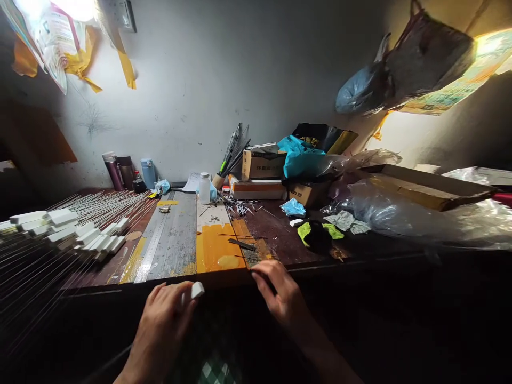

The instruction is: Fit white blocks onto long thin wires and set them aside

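Note:
My left hand [166,312] is closed around a small white block [197,290], whose end sticks out past the thumb and forefinger. It is in front of the table's near edge. My right hand [278,290] is at the edge too, fingertips pinched at the lower end of what looks like a thin dark rod [239,234]. Beyond it, a yellow-orange sheet [208,248] bears a clear, wet-looking puddle [228,262]. A flat dark strip [242,244] lies across the sheet's right side. At left is a pile of white blocks [86,234] with thin rods.
A metal ruler [152,248] lies on the grey board [172,240]. A white bottle [204,188], small scattered pieces [242,208] and cardboard boxes [264,162] stand behind. Right are a blue mask [293,207], a yellow-green and black cloth [320,234] and clear plastic [392,213].

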`<state>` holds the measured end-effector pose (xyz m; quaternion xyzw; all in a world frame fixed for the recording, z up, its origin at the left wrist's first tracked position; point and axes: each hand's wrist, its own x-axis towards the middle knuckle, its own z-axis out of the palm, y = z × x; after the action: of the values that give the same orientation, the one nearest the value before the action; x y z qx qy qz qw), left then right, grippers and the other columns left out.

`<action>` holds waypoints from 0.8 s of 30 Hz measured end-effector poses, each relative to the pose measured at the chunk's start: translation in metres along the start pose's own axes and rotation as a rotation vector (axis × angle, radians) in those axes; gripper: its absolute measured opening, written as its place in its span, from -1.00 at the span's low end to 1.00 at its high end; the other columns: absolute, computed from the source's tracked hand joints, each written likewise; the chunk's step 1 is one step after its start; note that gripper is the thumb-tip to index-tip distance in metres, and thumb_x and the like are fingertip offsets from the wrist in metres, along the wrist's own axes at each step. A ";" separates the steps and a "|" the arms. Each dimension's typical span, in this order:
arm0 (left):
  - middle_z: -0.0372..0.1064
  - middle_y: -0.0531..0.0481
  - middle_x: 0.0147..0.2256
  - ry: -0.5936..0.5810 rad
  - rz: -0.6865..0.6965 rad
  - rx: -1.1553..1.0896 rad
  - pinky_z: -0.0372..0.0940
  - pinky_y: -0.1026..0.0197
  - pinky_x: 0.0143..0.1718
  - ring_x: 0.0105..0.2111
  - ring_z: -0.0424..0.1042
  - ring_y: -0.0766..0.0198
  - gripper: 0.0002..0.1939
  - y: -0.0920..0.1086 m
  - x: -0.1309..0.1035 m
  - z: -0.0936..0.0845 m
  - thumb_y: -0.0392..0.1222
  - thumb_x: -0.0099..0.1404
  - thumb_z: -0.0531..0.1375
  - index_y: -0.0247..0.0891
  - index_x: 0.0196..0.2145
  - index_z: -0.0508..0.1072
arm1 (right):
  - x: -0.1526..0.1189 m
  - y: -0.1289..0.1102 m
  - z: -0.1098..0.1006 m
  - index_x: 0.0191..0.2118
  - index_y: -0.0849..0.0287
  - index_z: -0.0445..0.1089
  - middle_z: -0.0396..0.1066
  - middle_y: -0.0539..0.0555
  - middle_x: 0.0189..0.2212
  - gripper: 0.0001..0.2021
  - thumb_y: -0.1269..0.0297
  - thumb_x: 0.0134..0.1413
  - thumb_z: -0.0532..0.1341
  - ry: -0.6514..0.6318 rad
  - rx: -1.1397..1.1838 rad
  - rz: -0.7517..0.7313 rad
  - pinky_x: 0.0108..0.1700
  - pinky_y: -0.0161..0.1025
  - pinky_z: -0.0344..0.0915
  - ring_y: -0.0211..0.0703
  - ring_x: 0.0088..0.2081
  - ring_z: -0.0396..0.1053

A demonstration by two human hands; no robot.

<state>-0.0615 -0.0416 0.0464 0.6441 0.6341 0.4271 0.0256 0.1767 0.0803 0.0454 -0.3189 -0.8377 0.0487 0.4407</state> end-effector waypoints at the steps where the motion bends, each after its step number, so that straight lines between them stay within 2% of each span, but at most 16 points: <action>1: 0.51 0.00 -0.27 -0.044 0.069 0.074 0.18 -0.12 0.01 -0.24 0.46 0.11 -0.85 0.006 -0.001 0.004 -0.14 0.27 0.16 -0.13 -0.19 0.42 | -0.009 -0.011 -0.003 0.01 0.14 0.34 0.43 0.15 -0.16 -0.74 0.39 0.22 0.11 -0.004 -0.035 -0.099 -0.04 -0.11 0.31 -0.06 -0.12 0.38; 3: 0.50 0.04 -0.34 -0.150 0.165 0.165 0.12 -0.16 0.05 -0.28 0.47 0.15 -0.87 0.020 -0.005 0.016 -0.28 0.29 0.10 -0.14 -0.25 0.42 | -0.028 -0.026 -0.009 0.11 0.12 0.28 0.42 0.16 -0.10 -0.66 0.41 0.22 0.12 -0.094 -0.090 -0.194 -0.09 -0.12 0.33 -0.06 -0.13 0.39; 5: 0.49 0.06 -0.40 -0.149 0.212 0.199 0.09 -0.15 0.08 -0.29 0.48 0.18 -0.83 0.034 -0.013 0.034 -0.35 0.29 0.07 -0.17 -0.30 0.43 | -0.044 -0.028 -0.013 0.04 0.11 0.34 0.46 0.13 -0.17 -0.71 0.42 0.23 0.10 -0.222 -0.093 -0.173 -0.17 -0.14 0.36 -0.08 -0.21 0.41; 6: 0.50 0.05 -0.40 -0.121 0.248 0.206 0.06 -0.14 0.11 -0.28 0.48 0.17 -0.82 0.041 -0.017 0.044 -0.36 0.29 0.06 -0.19 -0.29 0.44 | -0.052 -0.025 -0.015 -0.02 0.10 0.38 0.47 0.10 -0.22 -0.75 0.42 0.24 0.08 -0.279 -0.074 -0.131 -0.20 -0.16 0.36 -0.09 -0.25 0.41; 8: 0.54 -0.04 -0.25 -0.003 0.353 0.228 -0.05 -0.11 0.18 -0.14 0.47 0.11 -0.81 0.050 -0.030 0.067 -0.32 0.31 0.07 -0.24 -0.17 0.45 | -0.067 -0.014 -0.022 -0.11 0.09 0.41 0.47 0.07 -0.28 -0.77 0.41 0.26 0.05 -0.369 -0.027 -0.021 -0.23 -0.19 0.37 -0.12 -0.28 0.41; 10: 0.53 -0.10 -0.13 0.111 0.496 0.180 -0.12 -0.07 0.22 -0.05 0.43 0.08 -0.74 0.053 -0.048 0.090 -0.29 0.33 0.07 -0.28 -0.06 0.42 | -0.082 -0.002 -0.034 -0.10 0.05 0.41 0.46 0.04 -0.27 -0.78 0.38 0.27 0.04 -0.431 0.014 0.097 -0.20 -0.22 0.37 -0.15 -0.24 0.41; 11: 0.54 -0.09 -0.15 0.141 0.555 0.109 -0.07 -0.03 0.21 -0.08 0.46 0.12 -0.73 0.053 -0.059 0.100 -0.28 0.34 0.05 -0.26 -0.05 0.43 | -0.089 0.004 -0.041 -0.09 0.03 0.40 0.46 0.02 -0.26 -0.78 0.36 0.28 0.05 -0.456 0.031 0.161 -0.18 -0.24 0.37 -0.16 -0.22 0.41; 13: 0.58 0.03 -0.39 0.151 0.588 -0.126 0.20 0.12 0.04 -0.36 0.53 0.25 -0.72 0.048 -0.081 0.115 -0.26 0.38 -0.01 -0.14 -0.17 0.50 | -0.104 0.011 -0.055 -0.09 0.00 0.41 0.45 0.00 -0.24 -0.80 0.30 0.28 0.07 -0.498 0.060 0.307 -0.15 -0.27 0.36 -0.18 -0.20 0.42; 15: 0.53 0.04 -0.54 -0.028 0.433 -0.364 0.36 0.25 -0.29 -0.56 0.47 0.29 -0.70 0.038 -0.096 0.118 -0.11 0.37 0.01 -0.12 -0.32 0.53 | -0.118 0.013 -0.064 -0.10 -0.01 0.42 0.45 -0.02 -0.24 -0.80 0.24 0.28 0.08 -0.526 0.088 0.463 -0.14 -0.31 0.35 -0.21 -0.20 0.43; 16: 0.54 -0.01 -0.49 -0.182 0.247 -0.439 0.37 0.27 -0.37 -0.51 0.50 0.25 -0.73 0.031 -0.098 0.115 -0.08 0.33 0.06 -0.12 -0.34 0.54 | -0.125 0.013 -0.067 -0.11 -0.01 0.43 0.45 -0.02 -0.24 -0.80 0.22 0.28 0.07 -0.537 0.106 0.529 -0.15 -0.32 0.35 -0.21 -0.21 0.43; 17: 0.56 -0.07 -0.41 -0.290 0.035 -0.510 0.39 0.26 -0.37 -0.43 0.53 0.20 -0.75 0.025 -0.096 0.108 -0.06 0.31 0.09 -0.13 -0.31 0.56 | -0.131 0.011 -0.068 -0.11 0.00 0.43 0.45 -0.02 -0.24 -0.79 0.20 0.28 0.07 -0.544 0.125 0.582 -0.16 -0.32 0.35 -0.21 -0.21 0.43; 19: 0.56 -0.14 -0.21 -0.356 -0.370 -0.726 0.38 0.16 -0.14 -0.19 0.52 0.07 -0.72 0.012 -0.079 0.090 -0.02 0.27 0.15 -0.17 -0.18 0.55 | -0.140 0.005 -0.064 -0.13 0.01 0.45 0.46 -0.02 -0.26 -0.78 0.18 0.28 0.07 -0.561 0.174 0.649 -0.18 -0.33 0.34 -0.21 -0.23 0.44; 20: 0.54 -0.16 -0.13 -0.367 -0.528 -0.864 0.36 0.13 -0.08 -0.12 0.49 0.05 -0.66 0.006 -0.065 0.080 0.01 0.26 0.16 -0.20 -0.10 0.52 | -0.143 0.001 -0.061 -0.15 0.02 0.45 0.47 -0.02 -0.27 -0.77 0.17 0.27 0.06 -0.572 0.205 0.669 -0.20 -0.34 0.33 -0.21 -0.26 0.43; 21: 0.51 -0.19 -0.08 -0.311 -0.663 -0.980 0.34 0.09 -0.04 -0.09 0.48 0.04 -0.60 0.001 -0.051 0.070 0.02 0.27 0.15 -0.24 -0.02 0.46 | -0.144 -0.003 -0.056 -0.17 0.03 0.46 0.47 -0.02 -0.30 -0.77 0.17 0.27 0.06 -0.584 0.237 0.681 -0.22 -0.35 0.32 -0.22 -0.28 0.43; 22: 0.47 -0.20 -0.03 -0.236 -0.748 -1.074 0.34 0.08 -0.04 -0.06 0.46 0.03 -0.55 -0.003 -0.035 0.061 0.02 0.27 0.16 -0.26 0.03 0.41 | -0.145 -0.007 -0.051 -0.20 0.04 0.46 0.47 -0.02 -0.32 -0.76 0.17 0.27 0.06 -0.597 0.268 0.687 -0.24 -0.36 0.32 -0.22 -0.30 0.42; 24: 0.44 -0.22 0.00 -0.061 -0.805 -1.208 0.34 0.12 -0.04 -0.03 0.43 0.03 -0.52 -0.011 -0.007 0.047 0.00 0.23 0.21 -0.30 0.04 0.38 | -0.147 -0.016 -0.038 -0.26 0.07 0.47 0.47 -0.02 -0.36 -0.76 0.19 0.26 0.06 -0.630 0.311 0.685 -0.29 -0.37 0.30 -0.23 -0.35 0.41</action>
<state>-0.0417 -0.0214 0.0062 0.2459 0.4745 0.6419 0.5498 0.2577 -0.0242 -0.0297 -0.4761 -0.7602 0.4094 0.1668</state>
